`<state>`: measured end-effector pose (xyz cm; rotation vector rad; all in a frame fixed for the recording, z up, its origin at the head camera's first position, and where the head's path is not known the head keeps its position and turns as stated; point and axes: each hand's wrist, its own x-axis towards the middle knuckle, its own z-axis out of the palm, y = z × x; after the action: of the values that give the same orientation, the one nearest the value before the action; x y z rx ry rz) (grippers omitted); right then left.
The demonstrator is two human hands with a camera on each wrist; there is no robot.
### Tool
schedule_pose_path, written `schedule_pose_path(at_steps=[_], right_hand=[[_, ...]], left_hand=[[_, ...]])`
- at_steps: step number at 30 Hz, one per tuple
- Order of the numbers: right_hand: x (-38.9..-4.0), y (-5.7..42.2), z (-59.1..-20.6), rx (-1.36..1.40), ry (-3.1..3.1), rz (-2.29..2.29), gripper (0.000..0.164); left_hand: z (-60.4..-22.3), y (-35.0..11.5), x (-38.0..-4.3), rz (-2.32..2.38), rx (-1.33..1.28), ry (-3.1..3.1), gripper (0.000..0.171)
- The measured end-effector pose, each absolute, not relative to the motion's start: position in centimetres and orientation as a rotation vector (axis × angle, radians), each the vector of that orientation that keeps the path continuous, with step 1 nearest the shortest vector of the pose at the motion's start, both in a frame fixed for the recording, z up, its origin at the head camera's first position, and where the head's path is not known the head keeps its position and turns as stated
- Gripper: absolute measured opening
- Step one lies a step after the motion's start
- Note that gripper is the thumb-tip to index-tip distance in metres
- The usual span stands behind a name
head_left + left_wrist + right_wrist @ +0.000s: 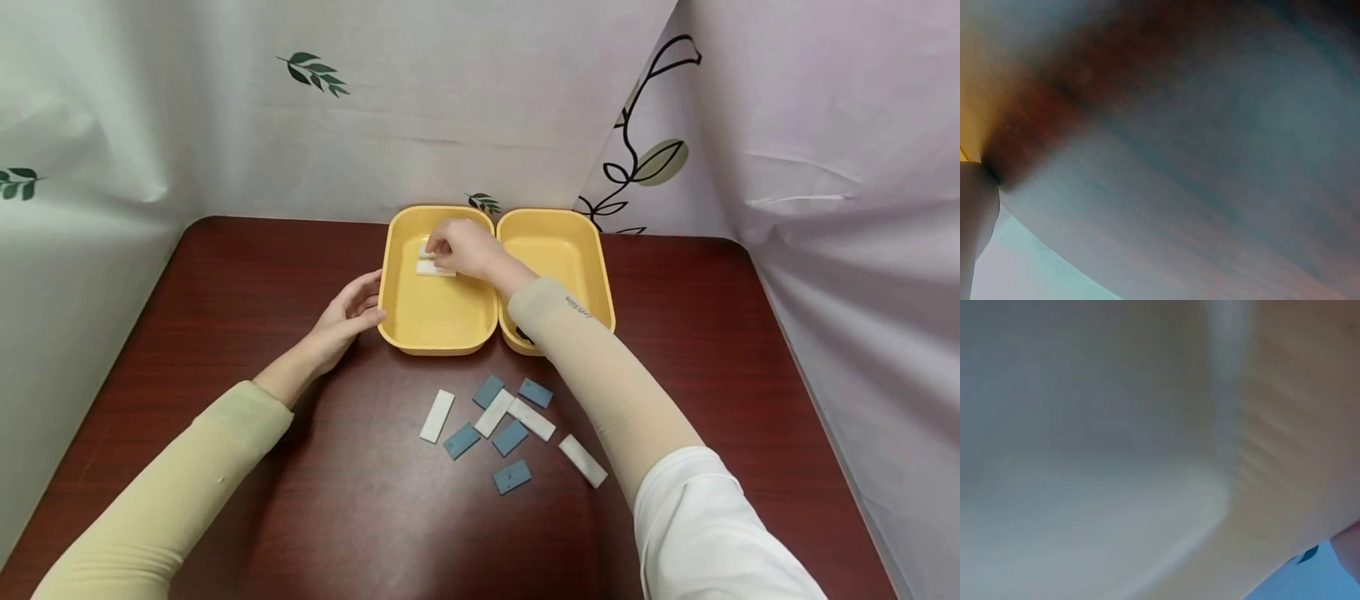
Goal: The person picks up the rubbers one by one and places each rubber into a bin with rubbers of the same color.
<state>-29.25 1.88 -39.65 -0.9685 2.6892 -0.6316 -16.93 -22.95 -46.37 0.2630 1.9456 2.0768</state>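
In the head view, my right hand (468, 248) reaches into the left yellow tray (435, 321). Its curled fingers pinch a white rectangular tile (426, 251) near the tray floor, partly hidden by the fingertips. Just in front of it, another white tile (436, 268) lies flat. My left hand (348, 315) rests against the same tray's left outer wall, thumb toward the near corner. Both wrist views are blurred; a fingertip (975, 206) shows at the left wrist view's edge beside a bit of yellow.
A second yellow tray (558, 250) adjoins on the right, partly under my right forearm, with a small dark object (523, 335) inside. Nearer me lie several loose white tiles (437, 416) and blue tiles (512, 477). A patterned curtain (360, 150) stands behind the dark red table (300, 500).
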Motion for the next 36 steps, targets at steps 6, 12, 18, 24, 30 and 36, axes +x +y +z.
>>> schedule_pose_path(at_steps=[6, 12, 18, 24, 30, 36], right_hand=[[-29.3, 1.9, -38.3, -0.991, 2.698, -0.672, 0.02], [-28.4, 2.2, -35.8, -1.027, 2.678, -0.736, 0.022], [-27.4, 2.8, -33.9, -1.061, 2.623, -0.81, 0.019], [-26.1, 3.3, -32.9, -1.063, 2.536, -0.907, 0.018], [-23.9, 3.7, -32.8, -1.141, 2.456, -0.884, 0.018], [-21.1, 3.8, -32.8, -1.256, 2.367, -0.811, 0.016]], left_hand=[[-46.4, -22.9, -16.9, 2.067, 0.262, 1.947, 0.069], [-46.2, -22.8, -17.0, 2.059, 0.265, 1.949, 0.069], [-46.1, -22.9, -17.1, 2.058, 0.258, 1.957, 0.069], [-46.3, -22.9, -17.1, 2.067, 0.266, 1.965, 0.07], [-46.4, -23.0, -17.0, 2.066, 0.27, 1.964, 0.069], [-46.4, -22.9, -17.0, 2.071, 0.274, 1.961, 0.069]])
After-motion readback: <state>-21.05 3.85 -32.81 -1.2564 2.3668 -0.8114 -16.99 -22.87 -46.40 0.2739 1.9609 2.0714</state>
